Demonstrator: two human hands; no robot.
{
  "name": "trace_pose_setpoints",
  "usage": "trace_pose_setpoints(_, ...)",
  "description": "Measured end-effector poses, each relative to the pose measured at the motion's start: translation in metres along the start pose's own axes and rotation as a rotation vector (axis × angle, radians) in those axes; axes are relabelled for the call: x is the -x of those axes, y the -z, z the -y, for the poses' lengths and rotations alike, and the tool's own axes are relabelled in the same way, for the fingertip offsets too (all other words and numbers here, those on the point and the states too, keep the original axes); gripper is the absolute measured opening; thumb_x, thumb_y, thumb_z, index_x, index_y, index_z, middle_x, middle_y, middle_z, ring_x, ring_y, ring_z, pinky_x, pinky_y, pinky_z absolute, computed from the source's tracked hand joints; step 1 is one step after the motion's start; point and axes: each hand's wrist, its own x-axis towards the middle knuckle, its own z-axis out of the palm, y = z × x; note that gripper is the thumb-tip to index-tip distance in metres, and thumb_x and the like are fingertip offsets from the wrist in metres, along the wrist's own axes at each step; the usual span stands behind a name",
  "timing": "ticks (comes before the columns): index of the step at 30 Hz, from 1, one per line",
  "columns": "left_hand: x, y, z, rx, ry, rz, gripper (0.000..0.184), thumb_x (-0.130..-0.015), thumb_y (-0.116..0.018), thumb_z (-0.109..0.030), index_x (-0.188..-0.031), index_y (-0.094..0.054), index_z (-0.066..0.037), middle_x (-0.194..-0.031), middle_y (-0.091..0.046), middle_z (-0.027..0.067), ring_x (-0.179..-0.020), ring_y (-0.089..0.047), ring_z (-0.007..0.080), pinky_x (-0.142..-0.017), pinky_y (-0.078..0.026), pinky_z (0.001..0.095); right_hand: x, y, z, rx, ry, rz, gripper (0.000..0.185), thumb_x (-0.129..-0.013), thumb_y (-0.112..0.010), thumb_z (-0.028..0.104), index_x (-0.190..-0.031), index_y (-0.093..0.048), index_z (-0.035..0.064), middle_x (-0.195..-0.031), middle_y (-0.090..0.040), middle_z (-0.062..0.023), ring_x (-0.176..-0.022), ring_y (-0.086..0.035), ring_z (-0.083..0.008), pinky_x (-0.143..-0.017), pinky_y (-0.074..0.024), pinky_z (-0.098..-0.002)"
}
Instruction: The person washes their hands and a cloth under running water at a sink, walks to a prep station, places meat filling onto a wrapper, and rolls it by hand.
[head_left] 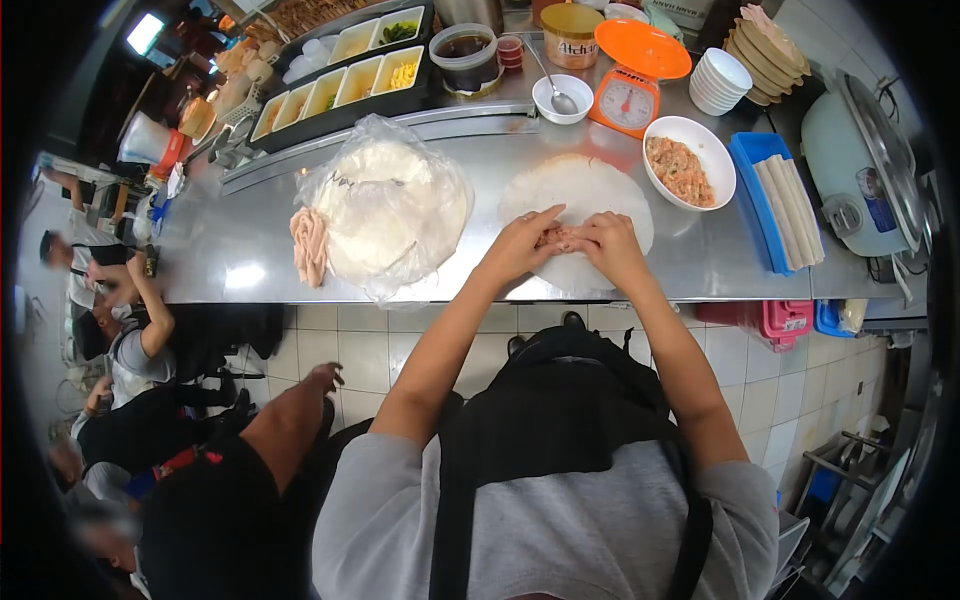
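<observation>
On the steel counter in front of me lies a round, thin white wrapper (528, 190). A short strip of pinkish ground meat filling (562, 240) rests on its lower half. My left hand (522, 245) presses its fingers on the left end of the filling, and my right hand (612, 247) pinches the right end. Both hands are closed around the meat, and the fingers partly hide it. A white bowl (728, 165) of the same meat mixture stands to the upper right. Left of the wrapper is a plastic bag (405, 225) with a stack of white rounds inside.
A folded pinkish cloth (309, 245) lies beside the bag. A blue tray (757, 213) holds several pale rolls (790, 210). Along the back stand an orange scale (627, 102), a small bowl (563, 112) with a spoon, and stacked bowls (719, 82). Several people work at left, one close by (215, 490).
</observation>
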Motion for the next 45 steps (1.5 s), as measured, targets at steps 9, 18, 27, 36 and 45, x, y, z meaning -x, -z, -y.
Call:
trace_pose_setpoints(9, -0.017, -0.018, 0.006, -0.292, -0.169, 0.019, 0.064, -0.073, -0.072, -0.013, -0.132, -0.047, -0.009, -0.102, -0.066, 0.0105, -0.099, -0.056, 0.0281, -0.096, -0.036, 0.0378, 0.015, 0.016, -0.009, -0.107, -0.031, -0.012, 0.036, -0.068, -0.072, 0.01, -0.102, -0.065, -0.0003, -0.1, -0.058, -0.0128, -0.095, -0.056, -0.0277, -0.087, -0.0445, -0.0377)
trace_pose_setpoints(18, -0.022, -0.025, 0.007, -0.251, -0.232, -0.139, 0.045, -0.07, -0.073, -0.014, -0.113, -0.061, -0.008, -0.089, -0.068, 0.0064, -0.086, -0.06, 0.0246, -0.093, -0.036, 0.0383, 0.026, 0.029, -0.004, -0.52, -0.204, -0.094, 0.037, -0.07, -0.072, 0.006, -0.105, -0.064, 0.0013, -0.103, -0.057, -0.0139, -0.092, -0.058, -0.0261, -0.08, -0.0483, -0.0335)
trace_pose_setpoints(27, -0.022, -0.032, 0.0, -0.305, -0.238, -0.047, 0.032, -0.07, -0.07, -0.013, -0.102, -0.064, -0.01, -0.09, -0.066, 0.0065, -0.085, -0.059, 0.0244, -0.091, -0.035, 0.0396, 0.025, 0.03, -0.007, -0.389, -0.195, -0.033, 0.04, -0.068, -0.072, 0.003, -0.107, -0.062, 0.0015, -0.103, -0.057, -0.013, -0.088, -0.058, -0.0278, -0.078, -0.0488, -0.0355)
trace_pose_setpoints(36, -0.034, -0.041, -0.009, -0.329, -0.279, 0.012, 0.066, -0.071, -0.073, -0.017, -0.13, -0.045, -0.011, -0.095, -0.066, 0.0065, -0.094, -0.06, 0.0245, -0.097, -0.032, 0.0435, 0.029, 0.027, -0.013, -0.368, -0.207, -0.112, 0.033, -0.071, -0.071, 0.003, -0.103, -0.063, 0.0018, -0.093, -0.057, -0.013, -0.089, -0.057, -0.0272, -0.079, -0.0476, -0.0352)
trace_pose_setpoints(45, -0.049, -0.007, 0.014, 0.119, -0.046, -0.274, 0.057, -0.07, -0.069, -0.011, -0.124, -0.051, -0.008, -0.112, -0.06, 0.0126, -0.095, -0.058, 0.0309, -0.091, -0.041, 0.0417, 0.034, 0.027, -0.033, -0.578, -0.419, -0.436, 0.02, -0.073, -0.072, 0.01, -0.09, -0.067, 0.0032, -0.084, -0.06, -0.0097, -0.067, -0.058, -0.021, -0.062, -0.0474, -0.0285)
